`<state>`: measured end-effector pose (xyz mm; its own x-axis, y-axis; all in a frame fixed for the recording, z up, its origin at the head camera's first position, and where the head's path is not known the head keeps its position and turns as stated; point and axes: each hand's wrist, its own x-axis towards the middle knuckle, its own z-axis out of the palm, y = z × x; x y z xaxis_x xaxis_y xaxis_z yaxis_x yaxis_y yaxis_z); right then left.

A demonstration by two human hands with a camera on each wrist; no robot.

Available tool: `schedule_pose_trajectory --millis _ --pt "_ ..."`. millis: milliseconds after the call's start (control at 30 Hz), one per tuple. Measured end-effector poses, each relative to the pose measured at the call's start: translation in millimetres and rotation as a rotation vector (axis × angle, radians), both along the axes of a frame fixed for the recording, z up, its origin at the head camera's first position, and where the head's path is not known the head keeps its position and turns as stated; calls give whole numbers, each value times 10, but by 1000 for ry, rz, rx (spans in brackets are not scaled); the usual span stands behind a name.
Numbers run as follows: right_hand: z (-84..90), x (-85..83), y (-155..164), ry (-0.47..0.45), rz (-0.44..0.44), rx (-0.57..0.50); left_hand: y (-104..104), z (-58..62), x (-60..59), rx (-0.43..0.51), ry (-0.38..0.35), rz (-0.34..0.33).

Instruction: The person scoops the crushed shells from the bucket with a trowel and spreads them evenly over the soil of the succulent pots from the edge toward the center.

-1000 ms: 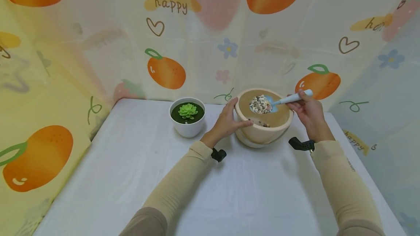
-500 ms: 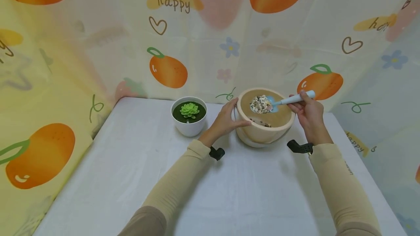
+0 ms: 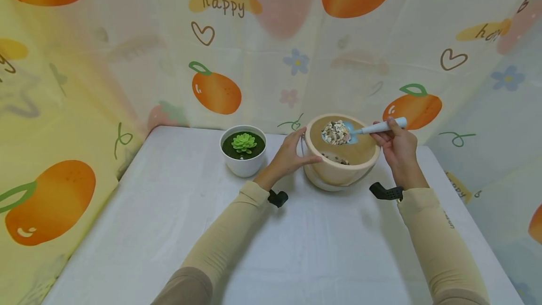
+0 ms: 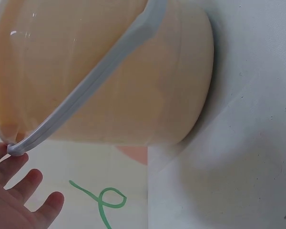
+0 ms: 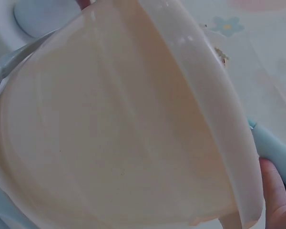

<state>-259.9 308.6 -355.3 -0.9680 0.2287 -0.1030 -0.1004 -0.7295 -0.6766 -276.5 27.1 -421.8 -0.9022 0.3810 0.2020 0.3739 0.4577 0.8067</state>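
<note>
A beige plastic bucket (image 3: 341, 172) stands at the back right of the table, its grey-blue handle (image 4: 88, 90) hanging down the side. My left hand (image 3: 290, 156) grips its left rim, thumb along the near edge and fingers on the outer wall. In my right hand (image 3: 400, 147) is the handle of a small light blue shovel (image 3: 372, 128), pinched between thumb and fingers. Small mixed pebbles (image 3: 336, 133) heap the shovel's blade, which is held over the bucket's opening. A few more pebbles (image 3: 336, 159) show inside, near the front wall.
Left of the bucket stands a white pot (image 3: 243, 167) with a green succulent (image 3: 243, 143) in dark filling. A white cloth covers the table (image 3: 169, 211). Fruit-patterned curtains (image 3: 262, 79) hang right behind the table and along its sides.
The view shifts slightly. The loaded shovel rises a little within the bucket's opening over the last half second; both hands keep their hold.
</note>
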Motion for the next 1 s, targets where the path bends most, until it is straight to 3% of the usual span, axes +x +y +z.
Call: schedule_pose_trajectory --millis 1000 --pt "160 48 -152 17 -10 -23 -170 146 77 -39 134 27"
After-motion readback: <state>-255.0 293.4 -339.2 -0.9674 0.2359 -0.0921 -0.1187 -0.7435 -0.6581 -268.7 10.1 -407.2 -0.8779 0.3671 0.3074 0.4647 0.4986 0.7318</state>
